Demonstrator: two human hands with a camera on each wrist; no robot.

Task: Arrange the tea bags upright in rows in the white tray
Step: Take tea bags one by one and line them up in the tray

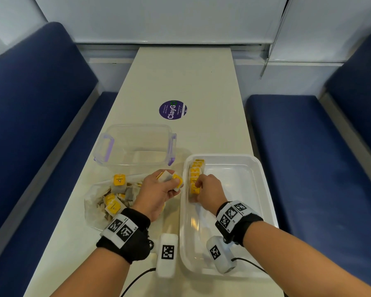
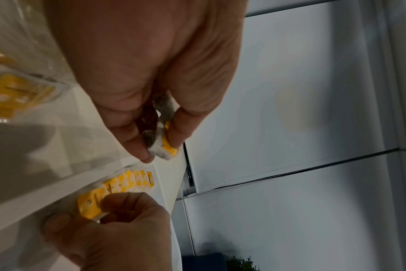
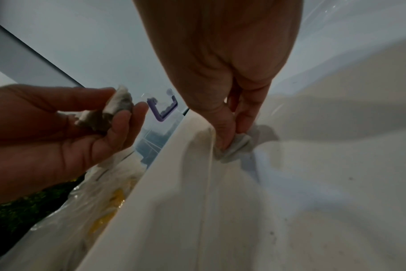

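Observation:
A white tray (image 1: 257,211) lies on the table at the right. Along its left wall stands a row of tea bags (image 1: 195,172) with yellow tags, also seen as a row of tea bags (image 2: 130,180) in the left wrist view. My right hand (image 1: 204,187) pinches the nearest tea bag (image 3: 234,148) of that row inside the tray. My left hand (image 1: 159,189) hovers just left of the tray and grips a small bunch of tea bags (image 1: 174,179), which shows as a bunch of tea bags (image 2: 162,135) between thumb and fingers.
A clear plastic bag (image 1: 107,202) of loose tea bags lies on the table under my left hand. Behind it stands a clear box (image 1: 135,144) with purple clips. A purple round sticker (image 1: 173,109) marks the table's middle. Blue benches flank the table.

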